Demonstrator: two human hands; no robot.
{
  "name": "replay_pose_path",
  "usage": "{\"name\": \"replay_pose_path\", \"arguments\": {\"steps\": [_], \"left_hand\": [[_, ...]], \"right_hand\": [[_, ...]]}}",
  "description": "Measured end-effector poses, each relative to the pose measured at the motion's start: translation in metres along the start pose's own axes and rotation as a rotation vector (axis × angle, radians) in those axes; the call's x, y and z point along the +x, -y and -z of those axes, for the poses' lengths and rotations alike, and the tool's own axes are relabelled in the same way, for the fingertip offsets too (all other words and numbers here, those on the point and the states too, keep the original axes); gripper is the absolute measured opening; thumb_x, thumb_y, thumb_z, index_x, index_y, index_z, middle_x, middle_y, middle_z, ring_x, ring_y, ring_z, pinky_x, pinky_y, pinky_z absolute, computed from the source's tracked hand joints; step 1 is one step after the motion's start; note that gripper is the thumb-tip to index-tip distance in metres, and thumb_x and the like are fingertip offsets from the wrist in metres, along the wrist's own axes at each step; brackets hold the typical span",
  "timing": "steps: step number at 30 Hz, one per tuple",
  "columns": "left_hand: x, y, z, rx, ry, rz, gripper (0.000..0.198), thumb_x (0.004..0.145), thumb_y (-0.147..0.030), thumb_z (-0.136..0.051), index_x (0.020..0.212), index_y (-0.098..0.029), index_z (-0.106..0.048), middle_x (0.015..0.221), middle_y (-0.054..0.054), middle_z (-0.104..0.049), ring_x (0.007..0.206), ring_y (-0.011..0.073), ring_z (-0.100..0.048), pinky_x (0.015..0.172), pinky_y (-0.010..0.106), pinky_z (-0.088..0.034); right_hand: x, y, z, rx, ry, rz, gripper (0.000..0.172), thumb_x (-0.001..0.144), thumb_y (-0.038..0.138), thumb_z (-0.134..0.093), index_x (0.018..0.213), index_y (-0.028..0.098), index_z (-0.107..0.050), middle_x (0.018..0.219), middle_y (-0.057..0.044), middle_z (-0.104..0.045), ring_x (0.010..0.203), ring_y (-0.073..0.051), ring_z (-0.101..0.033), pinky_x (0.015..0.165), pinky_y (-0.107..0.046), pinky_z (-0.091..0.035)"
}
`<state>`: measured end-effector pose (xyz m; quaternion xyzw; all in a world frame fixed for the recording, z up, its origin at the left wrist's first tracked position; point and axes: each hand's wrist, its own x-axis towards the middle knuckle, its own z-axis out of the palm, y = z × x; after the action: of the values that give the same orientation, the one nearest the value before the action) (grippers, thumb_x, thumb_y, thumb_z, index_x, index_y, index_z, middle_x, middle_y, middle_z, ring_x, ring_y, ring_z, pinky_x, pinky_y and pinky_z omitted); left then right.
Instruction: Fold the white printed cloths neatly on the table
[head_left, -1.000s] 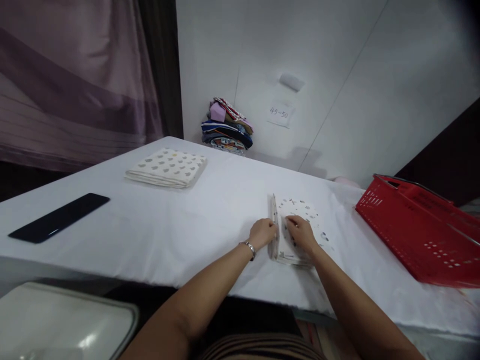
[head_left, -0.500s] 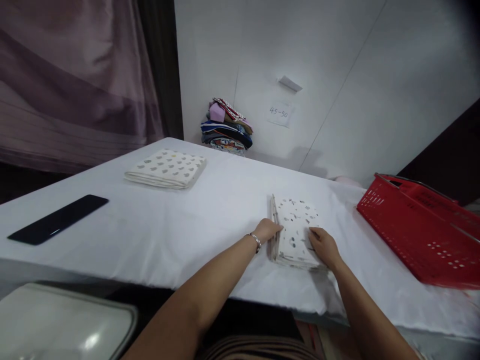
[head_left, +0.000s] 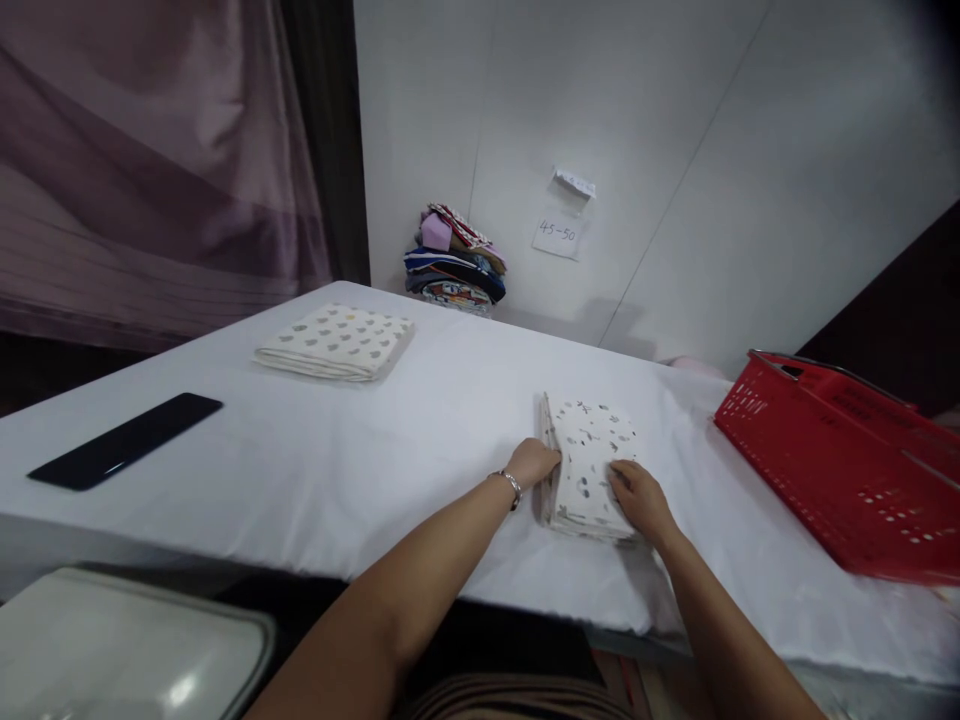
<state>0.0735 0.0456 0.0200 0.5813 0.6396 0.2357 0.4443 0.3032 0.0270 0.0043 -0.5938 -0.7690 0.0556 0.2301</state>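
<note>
Since 1 second ago my right hand (head_left: pixel 637 495) has slid from the middle of the small folded cloth (head_left: pixel 589 455) down to its near right corner, while my left hand (head_left: pixel 534 463) has stayed at the cloth's left edge. The right hand lies palm-down on the fabric, fingers stretched out flat and close together. The left hand's fingers are held together with their tips against the stacked layers; from this angle I cannot tell whether they pinch the layers or only press on them. A bracelet (head_left: pixel 513 485) sits on that wrist. The cloth, pale with small dark prints, lies flat on the white table (head_left: pixel 337 460), near the front edge. To its right, apart from it, stands a red basket (head_left: pixel 840 450). Far left lie a second folded cloth (head_left: pixel 337 342) and a dark flat slab (head_left: pixel 126 440). A pile of coloured fabrics (head_left: pixel 456 255) rests against the wall.
</note>
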Motion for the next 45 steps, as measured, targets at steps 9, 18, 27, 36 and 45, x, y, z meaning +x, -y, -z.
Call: {"name": "replay_pose_path", "arguments": {"steps": [9, 18, 27, 36, 45], "left_hand": [[-0.003, 0.020, 0.003, -0.026, -0.063, -0.025, 0.020, 0.072, -0.027, -0.053, 0.058, -0.014, -0.058, 0.060, 0.003, -0.058, 0.059, 0.0133, -0.052, 0.050, 0.023, -0.031], [-0.010, 0.009, 0.001, -0.044, -0.077, -0.023, 0.051, 0.079, -0.060, -0.039, 0.066, -0.015, -0.060, 0.075, 0.008, -0.067, 0.067, 0.0187, -0.059, 0.055, 0.026, -0.037], [-0.022, 0.011, -0.001, 0.122, -0.103, -0.041, 0.025, 0.074, -0.041, -0.056, 0.076, -0.017, -0.060, 0.084, 0.007, -0.067, 0.077, 0.0198, -0.061, 0.056, 0.025, -0.035], [-0.035, 0.012, -0.013, 0.188, -0.201, -0.068, 0.035, 0.077, -0.050, -0.054, 0.091, -0.018, -0.053, 0.096, 0.007, -0.065, 0.087, 0.0206, -0.059, 0.064, 0.026, -0.036], [-0.035, 0.017, -0.020, 0.313, -0.221, -0.170, 0.029, 0.079, -0.043, -0.054, 0.095, -0.019, -0.050, 0.102, 0.007, -0.061, 0.091, 0.0214, -0.058, 0.068, 0.028, -0.037]], "right_hand": [[-0.006, 0.002, -0.003, 0.005, -0.004, 0.038, 0.036, 0.083, 0.035, -0.041, 0.103, 0.016, -0.064, 0.115, -0.012, -0.061, 0.106, -0.022, -0.055, 0.096, -0.037, -0.040], [-0.007, 0.006, -0.008, -0.090, -0.017, 0.076, 0.035, 0.084, 0.032, -0.041, 0.104, 0.017, -0.066, 0.113, -0.012, -0.062, 0.106, -0.024, -0.055, 0.096, -0.040, -0.040], [-0.013, 0.006, -0.002, -0.062, 0.055, 0.077, 0.034, 0.083, 0.032, -0.044, 0.107, 0.019, -0.065, 0.119, -0.010, -0.060, 0.111, -0.024, -0.054, 0.099, -0.041, -0.039], [0.073, 0.062, -0.021, 0.032, 0.193, 0.119, 0.048, 0.086, 0.030, -0.038, 0.131, 0.017, -0.046, 0.140, -0.008, -0.042, 0.131, -0.021, -0.033, 0.110, -0.040, -0.024], [0.123, 0.086, -0.071, -0.042, 0.305, 0.029, 0.055, 0.091, 0.036, -0.035, 0.140, 0.012, -0.030, 0.150, -0.014, -0.018, 0.138, -0.027, -0.014, 0.109, -0.050, -0.013]]}}
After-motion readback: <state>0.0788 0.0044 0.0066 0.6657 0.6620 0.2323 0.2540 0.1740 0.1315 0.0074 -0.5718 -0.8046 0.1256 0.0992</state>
